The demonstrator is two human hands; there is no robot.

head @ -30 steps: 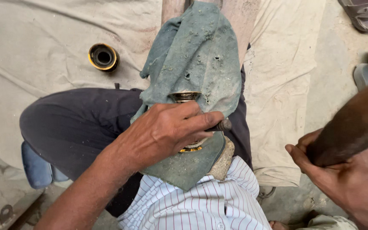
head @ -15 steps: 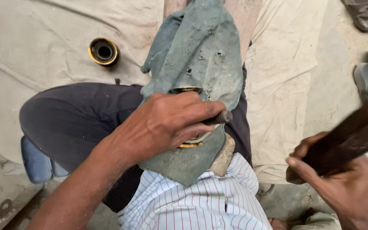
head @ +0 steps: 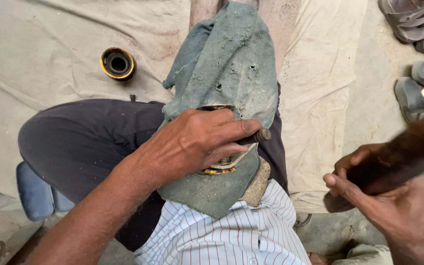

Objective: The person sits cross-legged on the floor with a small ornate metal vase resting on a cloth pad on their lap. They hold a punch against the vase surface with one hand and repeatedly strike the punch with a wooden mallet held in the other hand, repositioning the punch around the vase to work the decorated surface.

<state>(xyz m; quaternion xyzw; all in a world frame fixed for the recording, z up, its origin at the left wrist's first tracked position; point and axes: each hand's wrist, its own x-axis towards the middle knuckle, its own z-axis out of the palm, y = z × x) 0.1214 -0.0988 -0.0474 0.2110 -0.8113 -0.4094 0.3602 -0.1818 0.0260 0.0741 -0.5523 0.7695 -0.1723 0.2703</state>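
Observation:
My left hand [head: 195, 142] grips a brass-coloured round metal piece [head: 220, 167] together with a thin dark metal rod [head: 256, 137], pressing them onto a green-grey cloth [head: 231, 64] draped over my lap. The rod's tip sticks out past my fingers to the right. My right hand [head: 384, 201] is closed round a dark wooden stick [head: 408, 154], raised off to the right and blurred. A stone-like block [head: 258, 186] peeks from under the cloth near my striped shirt.
A second brass ring with a dark hollow [head: 118, 64] lies on the pale ground sheet [head: 40, 54] at upper left. Several sandals [head: 418, 29] sit at the top right. A blue cushion [head: 35, 196] shows under my leg.
My right hand with the wooden stick has risen and shifted slightly; the left hand has stayed on the brass piece and rod, tightening its hold.

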